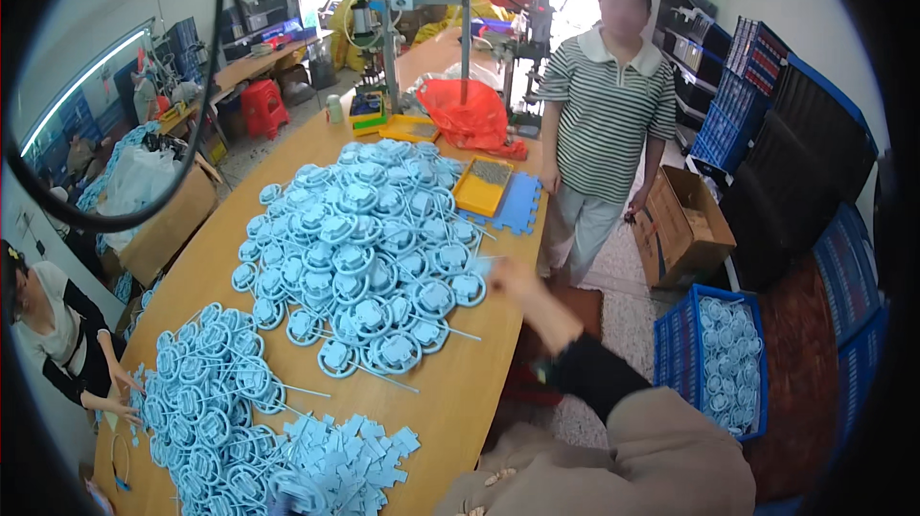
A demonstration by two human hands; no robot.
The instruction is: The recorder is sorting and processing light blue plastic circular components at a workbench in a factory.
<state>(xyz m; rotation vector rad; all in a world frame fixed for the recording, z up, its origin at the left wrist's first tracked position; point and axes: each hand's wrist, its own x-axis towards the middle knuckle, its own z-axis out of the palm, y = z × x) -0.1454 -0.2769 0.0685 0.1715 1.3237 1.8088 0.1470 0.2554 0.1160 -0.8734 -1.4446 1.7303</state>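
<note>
My right hand (516,282) reaches over the right edge of a large heap of light blue ring-shaped plastic parts (356,229). It is smeared by motion, and a light blue patch shows at its fingertips; I cannot make out whether it is held. My left hand does not show. A second heap of the same ring parts (206,391) lies nearer on the left. Beside it, at the near edge of the wooden table (460,377), is a pile of small flat light blue plates (350,463). A blurred bluish shape (297,489) shows at the bottom edge.
Across the table's right side stands a person (613,123) in a striped shirt; another person's hands (120,396) touch small pieces at the left. A yellow tray (482,185) rests on a blue foam mat (517,205). A blue crate (714,363) and a cardboard box (682,227) stand right.
</note>
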